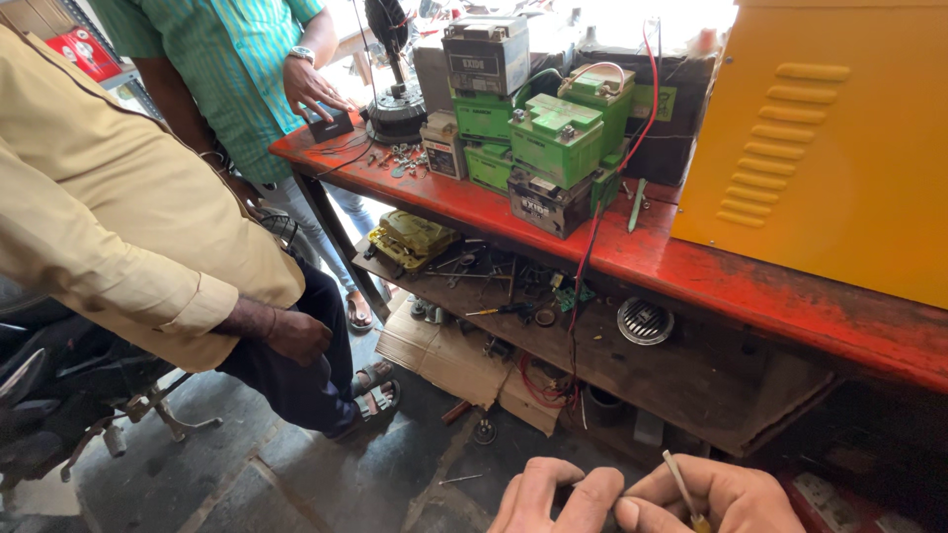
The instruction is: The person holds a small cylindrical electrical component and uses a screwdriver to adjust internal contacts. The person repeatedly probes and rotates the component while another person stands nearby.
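My left hand (555, 496) and my right hand (713, 496) sit close together at the bottom edge of the head view, fingers curled inward. My right hand pinches a thin screwdriver (681, 489) with a yellowish handle end, its shaft slanting up to the left. My left hand's fingers are bent beside it; what they touch is hidden between the two hands. Both hands hover below the lower shelf (681, 385) of a red workbench (691, 271).
Green and black batteries (553, 138) are stacked on the bench beside a big yellow metal cabinet (829, 138). Tools and wires clutter the shelf. Two other people stand and sit at left, one in a beige shirt (109, 217), one in green stripes (232, 69). Cardboard (444, 355) lies on the floor.
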